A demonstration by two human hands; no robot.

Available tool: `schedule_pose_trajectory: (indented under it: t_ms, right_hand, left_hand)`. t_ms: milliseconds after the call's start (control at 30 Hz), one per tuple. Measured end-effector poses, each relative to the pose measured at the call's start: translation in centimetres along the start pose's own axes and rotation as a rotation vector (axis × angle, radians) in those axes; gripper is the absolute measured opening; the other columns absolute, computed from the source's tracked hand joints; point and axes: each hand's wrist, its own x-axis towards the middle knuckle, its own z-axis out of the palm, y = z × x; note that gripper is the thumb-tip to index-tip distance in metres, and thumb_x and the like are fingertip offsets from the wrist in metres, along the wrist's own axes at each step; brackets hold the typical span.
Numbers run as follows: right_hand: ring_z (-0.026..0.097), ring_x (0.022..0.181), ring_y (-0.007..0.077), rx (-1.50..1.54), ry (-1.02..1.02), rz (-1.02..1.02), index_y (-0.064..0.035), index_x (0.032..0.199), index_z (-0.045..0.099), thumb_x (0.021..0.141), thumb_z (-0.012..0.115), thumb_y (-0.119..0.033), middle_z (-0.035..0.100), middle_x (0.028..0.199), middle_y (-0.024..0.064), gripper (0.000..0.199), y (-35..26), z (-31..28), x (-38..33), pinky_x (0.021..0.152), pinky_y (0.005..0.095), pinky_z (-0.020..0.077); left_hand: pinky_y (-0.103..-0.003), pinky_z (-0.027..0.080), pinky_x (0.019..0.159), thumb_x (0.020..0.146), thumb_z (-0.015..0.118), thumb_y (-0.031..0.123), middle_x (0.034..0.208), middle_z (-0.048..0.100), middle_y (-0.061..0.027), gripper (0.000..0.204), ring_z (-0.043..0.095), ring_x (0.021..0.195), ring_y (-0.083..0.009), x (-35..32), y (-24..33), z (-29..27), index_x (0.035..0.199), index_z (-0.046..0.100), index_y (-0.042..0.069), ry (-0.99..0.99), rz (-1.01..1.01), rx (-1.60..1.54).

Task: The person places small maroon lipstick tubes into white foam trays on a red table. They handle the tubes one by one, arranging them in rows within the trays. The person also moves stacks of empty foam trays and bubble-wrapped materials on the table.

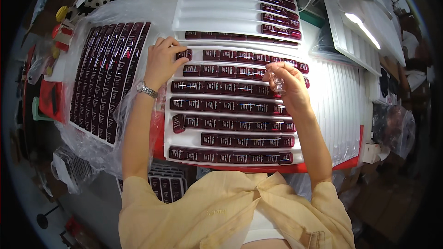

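My left hand [162,57] pinches a small dark red block with white print [183,55] at the left end of the top row in a white grooved tray [167,131]. A gap separates that block from the rest of its row [237,56]. Above the tray's right part, my right hand [293,85] has its fingers closed on a small transparent piece [278,84]; its exact kind is unclear. Several rows of matching dark red blocks fill the grooves below. One block [178,123] sits tilted at the left of a lower row.
A second white tray [214,2] overlaps the far edge, with dark red blocks at its right. At left lies a plastic-wrapped tray of blocks [108,80]. White ribbed trays [341,106] are stacked at right. A lit lamp [363,30] hangs above them.
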Motion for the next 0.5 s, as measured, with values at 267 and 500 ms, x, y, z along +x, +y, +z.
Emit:
schedule_pose_trajectory:
  t_ms: [267,500]
  right_hand:
    - [0.059,0.065,0.0054,-0.461,0.236,-0.475,-0.0003,0.095,0.071,0.082,0.068,-0.007,0.071,0.081,0.0076,0.014,-0.7,8.3,-0.3,0.052,0.0199,0.0441]
    - [0.057,0.057,0.0123,-0.864,-0.186,-0.549,-0.0039,0.120,0.061,0.083,0.067,-0.011,0.065,0.086,0.0076,0.037,-0.9,5.2,-3.0,0.052,0.0251,0.0465]
  left_hand:
    - [-0.024,0.049,0.073,0.077,0.072,0.001,0.092,0.061,-0.0028,0.030,0.059,0.081,-0.0096,-2.8,12.8,1.1,0.105,0.059,0.003,0.096,-0.217,-1.080]
    - [-0.027,0.051,0.071,0.077,0.072,0.001,0.100,0.060,-0.0064,0.031,0.060,0.080,-0.0117,-3.9,10.3,0.8,0.105,0.059,0.003,0.081,-0.275,-1.059]
